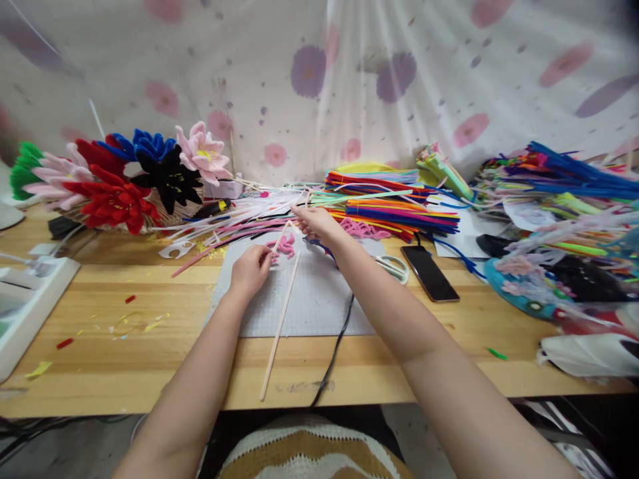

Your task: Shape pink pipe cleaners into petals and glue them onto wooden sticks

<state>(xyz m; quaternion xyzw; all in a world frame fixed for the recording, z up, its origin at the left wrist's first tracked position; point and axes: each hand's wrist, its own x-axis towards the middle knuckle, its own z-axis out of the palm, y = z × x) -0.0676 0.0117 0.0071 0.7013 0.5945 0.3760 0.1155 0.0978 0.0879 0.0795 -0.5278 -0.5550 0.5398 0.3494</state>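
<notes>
My left hand is closed over the grey cutting mat, its fingertips pinching a thin pale pipe cleaner that slants up and to the right. Farther forward, my right hand is closed too, with thumb and fingers pressed together near the pipe cleaner's far end. Pink curled pipe-cleaner pieces lie on the mat between the hands. A second pale pipe cleaner lies straight across the mat and over its near edge. Scissors rest partly beneath my right forearm.
Bundles of coloured pipe cleaners fill the back of the table. Fuzzy flowers stand at the left, near a white power strip. A phone lies right of the mat. A black cable crosses the front edge.
</notes>
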